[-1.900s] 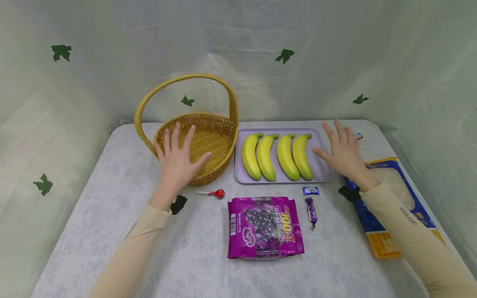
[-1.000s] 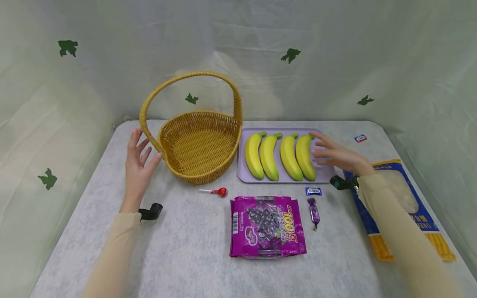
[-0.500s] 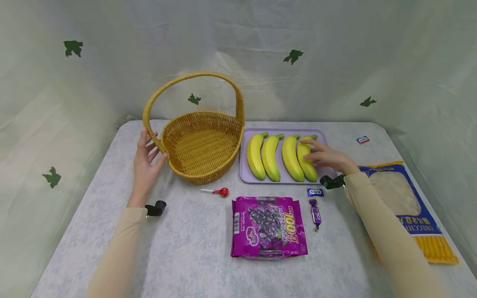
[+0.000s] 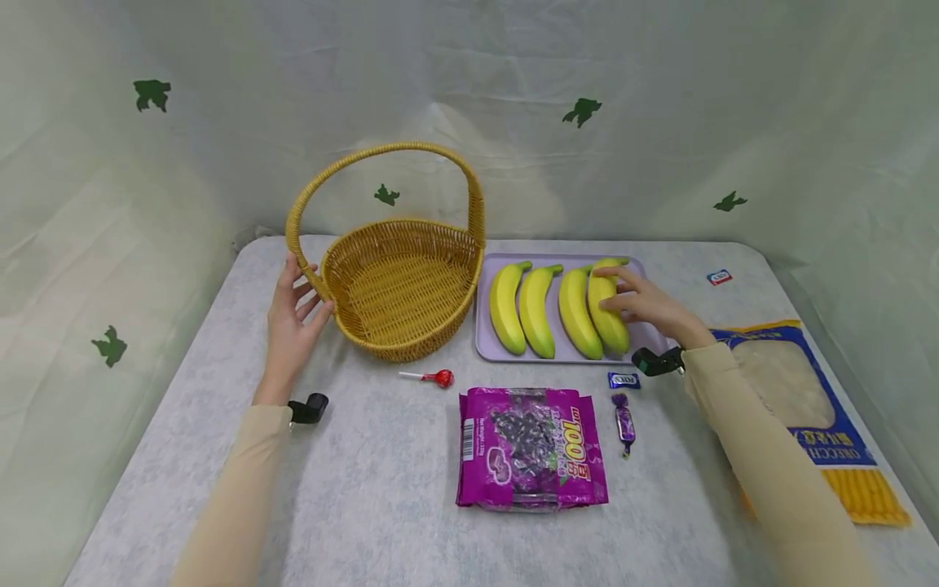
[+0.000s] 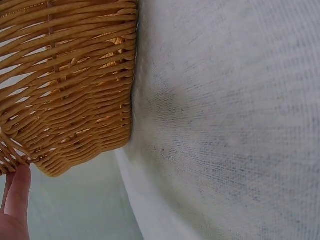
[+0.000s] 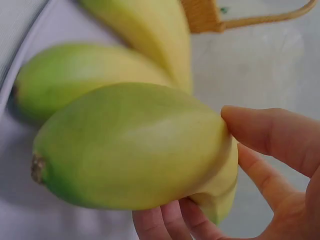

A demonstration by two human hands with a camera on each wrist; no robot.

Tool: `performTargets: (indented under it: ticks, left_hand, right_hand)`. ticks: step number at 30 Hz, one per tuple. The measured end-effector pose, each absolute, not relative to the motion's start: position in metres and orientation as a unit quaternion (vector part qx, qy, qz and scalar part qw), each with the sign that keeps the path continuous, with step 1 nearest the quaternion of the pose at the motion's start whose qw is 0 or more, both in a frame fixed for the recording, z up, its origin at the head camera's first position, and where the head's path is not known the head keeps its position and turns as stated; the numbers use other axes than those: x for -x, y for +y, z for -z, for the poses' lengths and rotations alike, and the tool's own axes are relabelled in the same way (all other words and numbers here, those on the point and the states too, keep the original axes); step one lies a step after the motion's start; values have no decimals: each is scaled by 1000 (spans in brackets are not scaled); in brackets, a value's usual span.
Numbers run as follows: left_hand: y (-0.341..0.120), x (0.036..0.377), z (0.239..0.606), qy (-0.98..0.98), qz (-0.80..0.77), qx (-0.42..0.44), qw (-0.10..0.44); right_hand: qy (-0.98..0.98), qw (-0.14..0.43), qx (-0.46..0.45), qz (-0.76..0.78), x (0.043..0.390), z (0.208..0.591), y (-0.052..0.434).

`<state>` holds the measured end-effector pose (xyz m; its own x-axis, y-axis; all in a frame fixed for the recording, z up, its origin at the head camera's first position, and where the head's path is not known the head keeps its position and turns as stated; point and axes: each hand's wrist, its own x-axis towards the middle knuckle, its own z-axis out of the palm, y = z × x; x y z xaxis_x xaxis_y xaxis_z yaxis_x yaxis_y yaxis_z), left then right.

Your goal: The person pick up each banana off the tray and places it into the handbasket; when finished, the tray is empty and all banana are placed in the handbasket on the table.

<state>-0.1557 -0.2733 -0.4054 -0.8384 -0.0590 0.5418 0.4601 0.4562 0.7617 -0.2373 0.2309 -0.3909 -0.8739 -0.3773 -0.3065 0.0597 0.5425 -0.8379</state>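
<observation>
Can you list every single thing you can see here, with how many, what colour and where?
basket: 1, tan wicker with a hoop handle, back left of the table
tray: 1, lilac, right of the basket
bananas: 4, yellow-green, on the tray; the rightmost one is gripped
lollipop: 1, red, in front of the basket
candy bag: 1, purple, front middle
blue candy: 1, blue wrapper, in front of the tray
purple candy: 1, purple wrapper, right of the candy bag
small wrapper: 1, blue and white, back right
big packet: 1, blue and yellow, right edge
table: 1, grey-white cloth
left hand: 1, touches the basket's left side
right hand: 1, grips the rightmost banana
</observation>
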Motion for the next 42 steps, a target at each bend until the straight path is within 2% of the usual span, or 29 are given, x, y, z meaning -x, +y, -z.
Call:
performTargets:
  ticks: [9,23,37,42]
  left_hand:
    - [-264,145,388,-828,497,106,240]
    - [-264,146,389,-816,512,119,241]
    - [-263,144,388,-823,505,108,236]
    - [-263,144,387,-822,508,107,235]
  right_hand:
    - [830,240,175,473,231,358,189]
    - [791,281,311,446,232,327,79]
    - [769,298,340,451,250,329,-22]
    - [762,318,320,464,256,336,-53]
